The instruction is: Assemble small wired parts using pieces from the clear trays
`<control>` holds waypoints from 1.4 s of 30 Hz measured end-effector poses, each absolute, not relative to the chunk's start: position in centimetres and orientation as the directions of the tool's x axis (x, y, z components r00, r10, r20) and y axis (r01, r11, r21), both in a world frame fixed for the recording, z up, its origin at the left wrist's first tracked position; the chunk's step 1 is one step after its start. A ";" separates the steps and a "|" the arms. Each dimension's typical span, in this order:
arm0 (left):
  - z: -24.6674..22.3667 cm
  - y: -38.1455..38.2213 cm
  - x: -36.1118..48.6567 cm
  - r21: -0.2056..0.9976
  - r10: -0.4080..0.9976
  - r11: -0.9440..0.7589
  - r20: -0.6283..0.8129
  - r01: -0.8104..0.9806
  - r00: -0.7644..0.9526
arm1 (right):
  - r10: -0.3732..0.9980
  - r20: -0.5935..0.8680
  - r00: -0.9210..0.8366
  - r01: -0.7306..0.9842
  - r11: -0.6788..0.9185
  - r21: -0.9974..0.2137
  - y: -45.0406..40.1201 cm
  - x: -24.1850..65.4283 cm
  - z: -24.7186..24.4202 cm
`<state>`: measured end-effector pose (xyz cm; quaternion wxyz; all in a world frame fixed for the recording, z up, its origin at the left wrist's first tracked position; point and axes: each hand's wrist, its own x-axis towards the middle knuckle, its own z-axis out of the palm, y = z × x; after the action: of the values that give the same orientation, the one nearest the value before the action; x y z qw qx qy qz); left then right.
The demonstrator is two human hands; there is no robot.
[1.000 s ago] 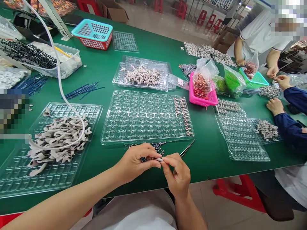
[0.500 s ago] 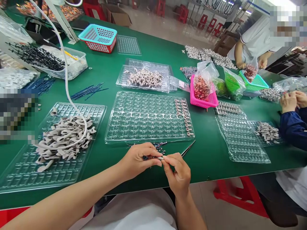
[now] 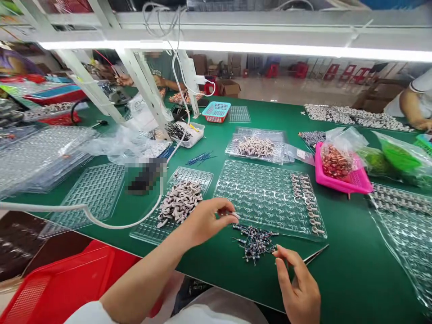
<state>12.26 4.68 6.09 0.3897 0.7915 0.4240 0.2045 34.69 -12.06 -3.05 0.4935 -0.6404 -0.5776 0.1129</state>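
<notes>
Between the thumb and fingers of my left hand is a small pale piece, held over the near left edge of the clear moulded tray. My right hand has thumb and fingers apart, with nothing visible between them. It is just right of a pile of small dark wired parts and beside metal tweezers. Grey-white pieces fill the tray's right columns. Left of my left hand, a heap of grey curved pieces lies on another clear tray.
Further back stand stacked trays with pale pieces, a pink basket of bagged copper-coloured parts and a blue basket. A white cable loops over the left side. Another person's arm is at the far right.
My hands have moved apart, the pale piece staying in my left hand while my right hand opened. The view has swung left and up, and the pile of wired parts is now uncovered.
</notes>
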 end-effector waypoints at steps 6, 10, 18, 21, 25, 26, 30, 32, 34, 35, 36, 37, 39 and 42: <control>4.9 9.1 3.9 0.284 0.933 -0.354 0.171 0.891 0.316 | 0.811 0.514 0.279 0.631 0.249 -0.735 -11.6 33.9 -2.9; 4.1 10.5 6.0 0.147 0.842 -0.514 0.274 0.845 0.464 | 0.812 0.520 0.265 0.607 0.278 -0.744 -11.2 33.4 -2.7; 3.1 10.0 26.5 0.384 0.573 -0.783 0.138 0.490 0.808 | 0.816 0.518 0.257 0.597 0.287 -0.749 -11.7 33.1 -2.9; 2.2 10.6 32.3 0.383 0.576 -0.775 0.100 0.504 0.811 | 0.815 0.521 0.255 0.597 0.290 -0.747 -11.7 33.1 -2.9; 1.4 11.2 36.2 0.356 0.616 -0.737 0.007 0.574 0.787 | 0.817 0.516 0.257 0.590 0.290 -0.753 -11.6 33.1 -2.9; 1.2 11.3 36.7 0.346 0.632 -0.723 -0.021 0.598 0.775 | 0.817 0.515 0.259 0.587 0.290 -0.756 -11.6 33.1 -2.9; 0.5 11.1 37.8 0.316 0.704 -0.647 -0.104 0.694 0.703 | 0.818 0.514 0.257 0.583 0.292 -0.758 -11.6 33.1 -2.9; 0.4 10.9 38.0 0.322 0.733 -0.612 -0.113 0.722 0.671 | 0.819 0.514 0.255 0.586 0.292 -0.756 -11.7 33.1 -3.0; 0.6 10.5 38.0 0.349 0.750 -0.590 -0.099 0.728 0.654 | 0.816 0.517 0.256 0.591 0.291 -0.752 -11.6 33.1 -3.0; 0.8 10.2 38.0 0.370 0.754 -0.583 -0.083 0.723 0.651 | 0.815 0.519 0.259 0.594 0.290 -0.750 -11.6 33.1 -3.0; 1.0 10.0 37.9 0.396 0.757 -0.580 -0.061 0.712 0.650 | 0.813 0.522 0.260 0.598 0.289 -0.748 -11.6 33.1 -2.9; 1.4 9.8 37.8 0.425 0.759 -0.577 -0.037 0.698 0.650 | 0.809 0.527 0.262 0.601 0.290 -0.745 -11.5 33.1 -2.9; 2.3 9.2 37.2 0.492 0.757 -0.572 0.009 0.656 0.653 | 0.795 0.542 0.273 0.603 0.297 -0.740 -11.5 33.2 -2.7; 3.8 8.0 34.8 0.607 0.743 -0.550 0.043 0.573 0.668 | 0.786 0.529 0.320 0.581 0.278 -0.765 -12.0 33.5 -2.3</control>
<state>34.81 8.03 3.84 0.2846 0.8678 0.3793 0.1489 33.51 -11.95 -2.33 0.5546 -0.5937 -0.5757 0.0923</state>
